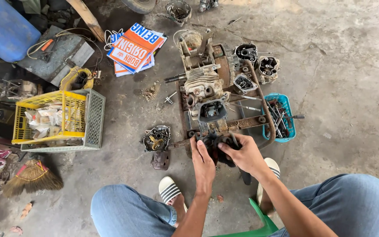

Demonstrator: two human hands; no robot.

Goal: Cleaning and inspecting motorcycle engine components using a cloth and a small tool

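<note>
Both hands meet low in the middle of the head view. My left hand (203, 163) and my right hand (243, 154) grip the same dark, greasy engine part (216, 143) from either side. Just beyond it a stripped small engine (203, 79) lies on a rusty metal frame (242, 123) on the concrete floor. A dark cover piece (212, 110) sits on the engine's near end. My knees in blue jeans and striped sandals frame the bottom of the view.
A teal basket of tools (284, 128) sits right of the frame. Loose engine parts (157, 138) lie left of my hands and cylinder heads (267, 68) further back. At left stand a yellow crate (44, 102) in a grey crate, a broom (31, 176), orange booklets (134, 48), a blue drum (3, 27).
</note>
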